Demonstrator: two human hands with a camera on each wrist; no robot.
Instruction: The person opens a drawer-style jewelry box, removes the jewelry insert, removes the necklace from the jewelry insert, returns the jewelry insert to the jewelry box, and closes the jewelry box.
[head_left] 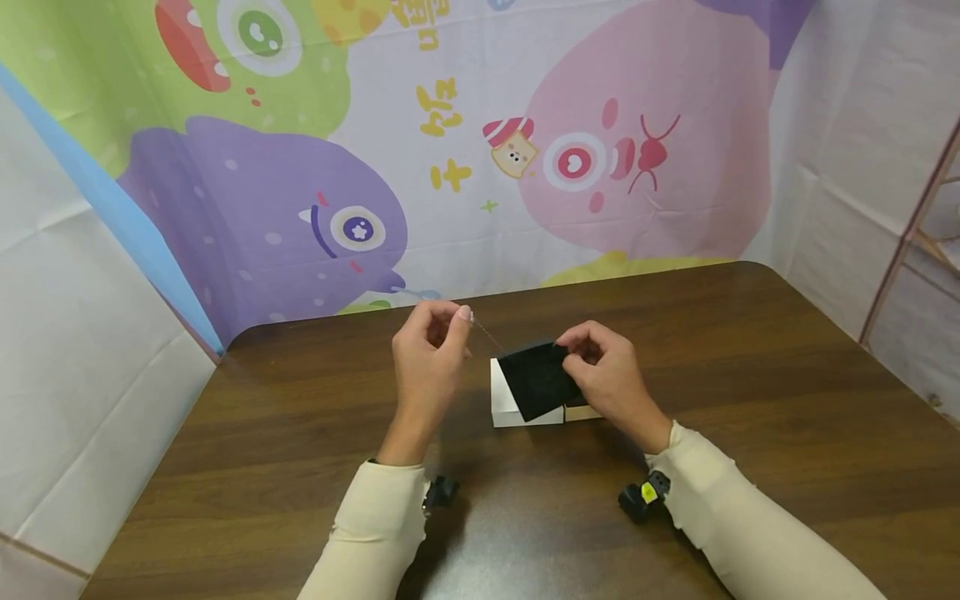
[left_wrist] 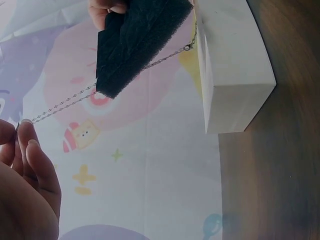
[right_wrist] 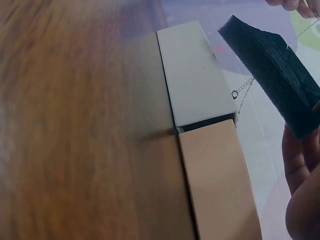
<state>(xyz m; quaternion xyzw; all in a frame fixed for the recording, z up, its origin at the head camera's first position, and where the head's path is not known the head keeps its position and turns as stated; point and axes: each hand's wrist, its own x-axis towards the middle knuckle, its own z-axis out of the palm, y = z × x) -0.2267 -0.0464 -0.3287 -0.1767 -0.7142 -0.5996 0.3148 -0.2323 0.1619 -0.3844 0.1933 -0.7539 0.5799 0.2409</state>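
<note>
Left hand: up at between nine and ten o'clock of the white box, and here's the left hand [head_left: 427, 358], thumb and fingertips pinched on one end of the jewellery chain; a tiny bright bit glints there, too small to name.
Right hand: over at between two and three o'clock, the right hand [head_left: 611, 371] grips the black foam pad by its near corner, well apart from its partner.
Jewellery chain: fine and silvery, the jewellery chain [left_wrist: 65, 106] slants from the left fingertips towards four o'clock, two strands side by side reaching the pad; more of it shows past the pad's other edge, with a small clasp [left_wrist: 188, 47]. How it sits in the pad, I can't tell.
Black foam pad: held tilted between the hands, the black foam pad [head_left: 536, 383] hides part of the box from above; the right wrist view shows it up off the box.
White box: on the brown wood-grain table [head_left: 300, 467], dead ahead near twelve o'clock, sits the white box [head_left: 506, 400]; at its three o'clock the tan box section [right_wrist: 215, 175] lies end to end with it, a dark gap showing between.
Backdrop: behind the table, the cartoon-monster cloth [head_left: 450, 225], purple creature at ten o'clock, pink at one.
Sleeves: cream, left sleeve [head_left: 375, 517] and right sleeve [head_left: 735, 492], each with a black device at the wrist.
</note>
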